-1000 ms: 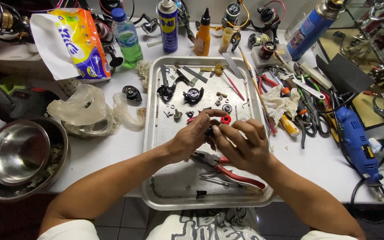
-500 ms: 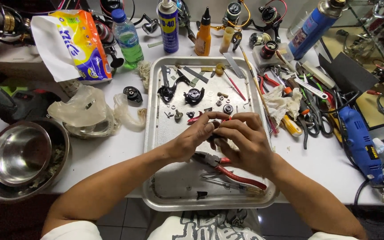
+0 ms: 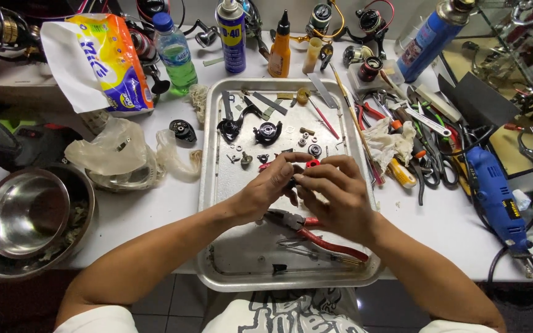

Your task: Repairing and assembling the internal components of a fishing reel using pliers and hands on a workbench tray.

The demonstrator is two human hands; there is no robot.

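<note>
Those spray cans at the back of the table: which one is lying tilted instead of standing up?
The light blue spray can at the back right leans over at a slant. The darker blue and yellow can, behind the metal tray, stands upright.

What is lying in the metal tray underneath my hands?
In the metal tray, red-handled pliers and a thin metal tool lie below the left hand and right hand. The pliers' jaws are partly covered; anything directly under the palms is hidden.
</note>
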